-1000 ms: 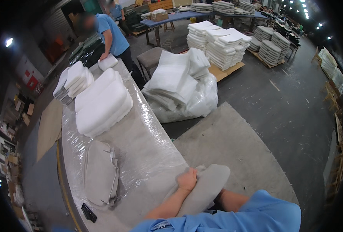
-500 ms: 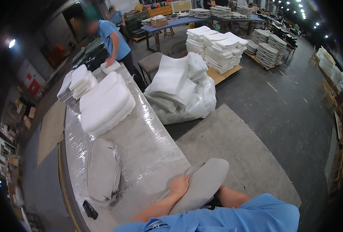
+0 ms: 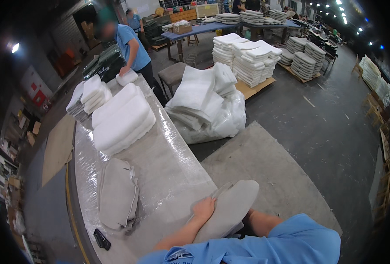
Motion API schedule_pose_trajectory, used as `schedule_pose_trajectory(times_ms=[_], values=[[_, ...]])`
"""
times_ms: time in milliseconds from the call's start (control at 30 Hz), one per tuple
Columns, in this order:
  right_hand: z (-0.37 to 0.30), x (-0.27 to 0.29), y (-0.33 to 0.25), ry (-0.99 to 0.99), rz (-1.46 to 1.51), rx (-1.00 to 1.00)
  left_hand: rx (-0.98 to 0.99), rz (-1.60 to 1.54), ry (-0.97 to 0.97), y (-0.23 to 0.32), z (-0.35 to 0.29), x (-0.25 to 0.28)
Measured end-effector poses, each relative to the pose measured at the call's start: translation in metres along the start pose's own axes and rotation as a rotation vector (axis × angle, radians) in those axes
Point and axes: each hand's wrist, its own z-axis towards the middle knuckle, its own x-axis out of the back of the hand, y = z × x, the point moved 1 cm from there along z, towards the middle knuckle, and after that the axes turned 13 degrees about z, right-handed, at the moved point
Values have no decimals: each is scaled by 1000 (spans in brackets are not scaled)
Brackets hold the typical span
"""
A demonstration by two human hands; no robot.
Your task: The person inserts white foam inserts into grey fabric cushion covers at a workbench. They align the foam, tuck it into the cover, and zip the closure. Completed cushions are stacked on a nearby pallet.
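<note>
A grey fabric cushion cover (image 3: 235, 202) with a rounded end stands tilted against my body at the near edge of the table. My left hand (image 3: 204, 208) is closed on its left edge, where a seam or flap shows. Behind its right side goes my right hand (image 3: 249, 216), mostly hidden, so its fingers cannot be seen. To the left, a stack of similar grey covers (image 3: 117, 193) lies flat on the plastic-wrapped table (image 3: 168, 174). A small black device (image 3: 102, 240) rests by the table's left edge.
White padding pieces (image 3: 123, 118) are piled farther up the table, where a co-worker in blue (image 3: 134, 48) handles a small white pad (image 3: 127, 78). Right of the table sit a bulging plastic bag of white sheets (image 3: 212, 110) and stacked white pads (image 3: 247, 59). A grey board (image 3: 269, 171) covers the floor.
The flap along the cover's left edge has folded in closer to the cover. My hands stay nearly in place, and the view has shifted slightly.
</note>
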Motion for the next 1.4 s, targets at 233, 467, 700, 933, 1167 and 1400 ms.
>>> schedule_pose_trajectory(times_ms=[233,467,700,933,1167,1400], values=[[-19,11,-21,-3,-5,32,-5,-165,-152,53,40,17],[-12,22,-36,46,-40,10,-121,51,15,95,50,6],[4,27,-29,128,-40,-26,-199,-44,193,95,52,-21],[10,38,-25,122,-52,-59,-125,2,70,97,61,-30],[-14,48,-28,61,-35,-19,-189,7,177,94,50,-22],[-13,63,-21,50,-2,35,-308,171,-20,104,46,-7]])
